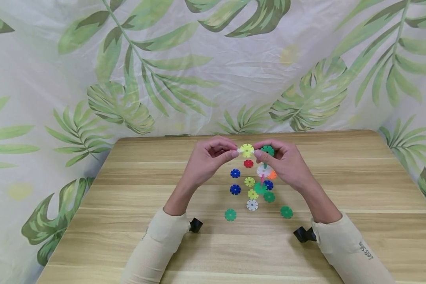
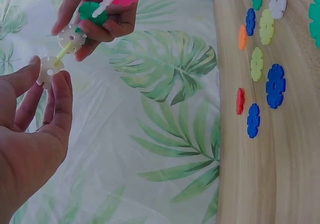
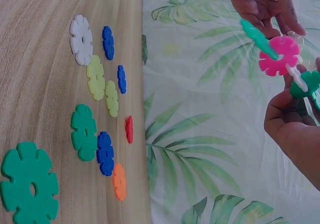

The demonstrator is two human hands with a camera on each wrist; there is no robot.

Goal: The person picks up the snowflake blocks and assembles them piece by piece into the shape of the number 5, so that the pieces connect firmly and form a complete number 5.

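Note:
Both hands are raised above the far part of the table, joined by a chain of notched plastic discs. My left hand (image 1: pixel 206 159) pinches a white disc (image 2: pixel 48 74) between thumb and fingers. That disc is slotted to a yellow disc (image 1: pixel 247 150), which bridges to a second white disc (image 2: pixel 70 34) by the right hand. My right hand (image 1: pixel 287 161) grips the chain near a dark green disc (image 1: pixel 268 150). From there hang another white disc (image 1: pixel 262 170), a pink disc (image 3: pixel 280 54) and a lighter green disc (image 1: pixel 260 188). The right fingers partly hide their grip.
Loose discs lie flat on the wooden table (image 1: pixel 127 232) below the hands: red (image 1: pixel 248 163), blue (image 1: pixel 235 189), yellow (image 1: pixel 249 182), orange (image 1: pixel 271 174), white (image 1: pixel 252 205) and green (image 1: pixel 286 212). Behind the table's far edge hangs a leaf-patterned cloth (image 1: pixel 184 98).

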